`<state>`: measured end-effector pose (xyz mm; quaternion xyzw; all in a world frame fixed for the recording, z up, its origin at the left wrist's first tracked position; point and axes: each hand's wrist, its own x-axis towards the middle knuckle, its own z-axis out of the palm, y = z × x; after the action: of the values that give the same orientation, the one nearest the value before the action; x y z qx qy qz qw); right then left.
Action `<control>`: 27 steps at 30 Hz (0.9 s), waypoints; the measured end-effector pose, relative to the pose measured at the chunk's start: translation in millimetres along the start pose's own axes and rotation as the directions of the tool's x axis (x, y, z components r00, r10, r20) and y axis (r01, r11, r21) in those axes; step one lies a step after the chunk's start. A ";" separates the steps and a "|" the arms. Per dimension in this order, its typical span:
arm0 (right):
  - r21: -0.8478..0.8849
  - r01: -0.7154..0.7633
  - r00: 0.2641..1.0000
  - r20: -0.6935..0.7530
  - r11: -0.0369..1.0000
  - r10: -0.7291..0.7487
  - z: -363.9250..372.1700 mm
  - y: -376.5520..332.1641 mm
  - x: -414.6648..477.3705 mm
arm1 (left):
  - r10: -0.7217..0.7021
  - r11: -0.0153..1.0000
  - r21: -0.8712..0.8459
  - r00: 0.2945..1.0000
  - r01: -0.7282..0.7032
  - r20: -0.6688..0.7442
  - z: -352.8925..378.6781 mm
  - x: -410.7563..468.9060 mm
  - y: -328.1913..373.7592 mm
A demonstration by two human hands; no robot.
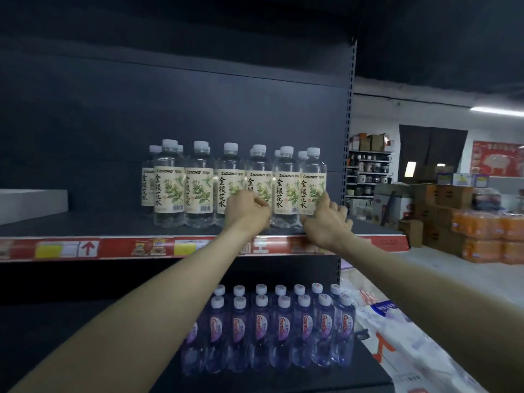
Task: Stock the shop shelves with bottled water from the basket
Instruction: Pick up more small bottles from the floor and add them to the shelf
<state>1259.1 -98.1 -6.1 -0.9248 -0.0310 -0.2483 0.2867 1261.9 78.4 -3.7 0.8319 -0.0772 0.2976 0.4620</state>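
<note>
While left hand (247,210) and right hand (326,222) hold them, clear cylindrical bottles (258,168) stand.

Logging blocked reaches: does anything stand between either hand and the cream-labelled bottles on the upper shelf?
Nothing visible does. The left hand grips a front-row bottle near the middle, and the right hand holds the rightmost bottle. Both arms reach in over the shelf edge unobstructed.

The head camera faces the upper shelf (85,225) from near, seemingly just above its level.
</note>
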 end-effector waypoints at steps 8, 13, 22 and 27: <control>0.347 0.340 0.940 -0.088 0.874 -0.331 30.1 -98.4 -94.7 | -0.065 0.971 -0.233 0.998 0.060 -0.014 -105.3 -85.7 -16.6; 0.335 0.500 0.843 0.023 0.798 -0.538 112.8 -136.1 -177.5 | -0.205 0.959 -0.213 0.977 0.189 -0.055 -168.5 -170.9 -85.5; 0.388 0.574 0.562 0.454 0.721 -0.692 263.8 -159.1 -338.4 | -0.539 0.832 0.067 0.832 0.550 -0.132 -232.5 -372.7 -262.5; 0.300 0.502 0.352 0.786 0.811 -0.508 331.0 -151.3 -401.9 | -0.729 0.643 0.237 0.677 0.728 -0.101 -243.1 -477.9 -318.5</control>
<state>1023.5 242.8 -355.7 -0.8689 -0.4476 0.1509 0.1477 899.8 385.2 -408.4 0.8456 0.3020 0.0927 0.4303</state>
